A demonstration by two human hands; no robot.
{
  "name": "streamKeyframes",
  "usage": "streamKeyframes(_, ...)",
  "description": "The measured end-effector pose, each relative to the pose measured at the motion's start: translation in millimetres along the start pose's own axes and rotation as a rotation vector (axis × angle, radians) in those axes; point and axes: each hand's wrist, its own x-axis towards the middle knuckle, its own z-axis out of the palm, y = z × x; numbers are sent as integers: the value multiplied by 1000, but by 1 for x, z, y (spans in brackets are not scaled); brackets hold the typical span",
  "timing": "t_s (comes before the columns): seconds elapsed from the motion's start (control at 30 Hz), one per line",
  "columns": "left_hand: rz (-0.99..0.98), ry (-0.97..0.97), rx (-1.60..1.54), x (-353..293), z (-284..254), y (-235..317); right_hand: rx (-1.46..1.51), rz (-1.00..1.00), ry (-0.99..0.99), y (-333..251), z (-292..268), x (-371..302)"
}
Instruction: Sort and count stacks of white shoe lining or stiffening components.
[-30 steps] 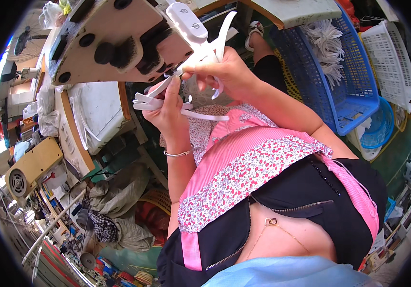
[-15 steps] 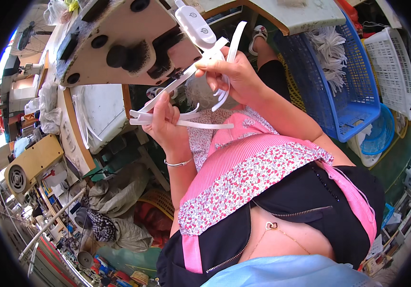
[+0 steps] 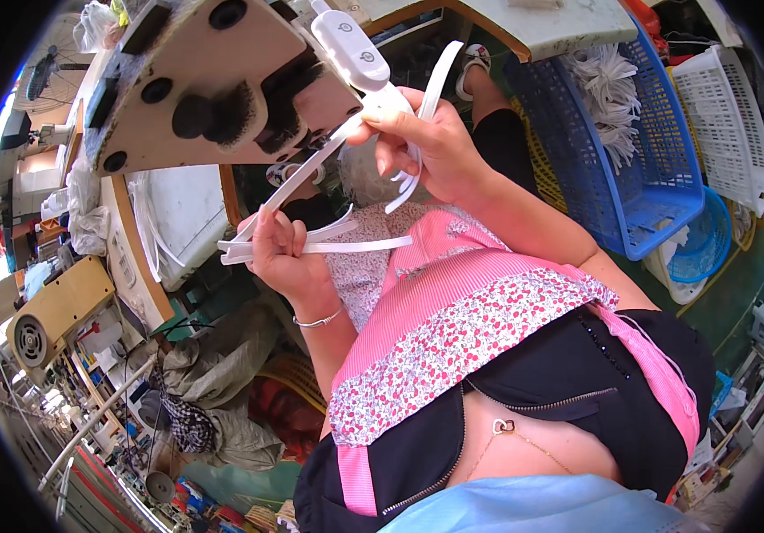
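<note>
My left hand [image 3: 286, 258] pinches several flat white strips [image 3: 360, 247], whose ends stick out to both sides of the fingers. One narrow white strip [image 3: 311, 174] runs slantwise up from that hand to my right hand [image 3: 435, 147]. There the thumb and fingers are closed on it, together with further white strips [image 3: 440, 75] that rise above the hand and curl below it. Just beyond the hands stands a cream machine head [image 3: 222, 98] with dark stains. A white control unit [image 3: 351, 49] with two round buttons sits beside it, close to my right fingers.
A blue plastic basket [image 3: 582, 191] at the right holds bundles of white strips [image 3: 608, 102]. Farther right is a white basket [image 3: 733, 124]. More white strips hang over the worktable [image 3: 195, 209] at the left. Another person's leg [image 3: 493, 84] shows beyond my right hand.
My left hand has moved left and slightly down, drawing farther from my right hand. The strip between them now spans a longer stretch. My right hand stays nearly in place.
</note>
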Motion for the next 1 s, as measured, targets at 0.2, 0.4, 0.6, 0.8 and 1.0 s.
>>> streamKeyframes(0.2,49,119,-21,-1,-8,4,-69,-11,10,4,9,-7)
streamKeyframes(0.4,33,169,14,1,-23,7,-187,15,48,9,18,-10)
streamKeyframes(0.6,70,257,-195,-2,-17,12,-171,46,66,10,25,-10)
streamKeyframes(0.8,110,60,-352,-1,-34,9,-193,34,67,12,28,-10)
streamKeyframes(1.0,82,-111,-347,4,-55,11,-137,35,55,17,29,-11)
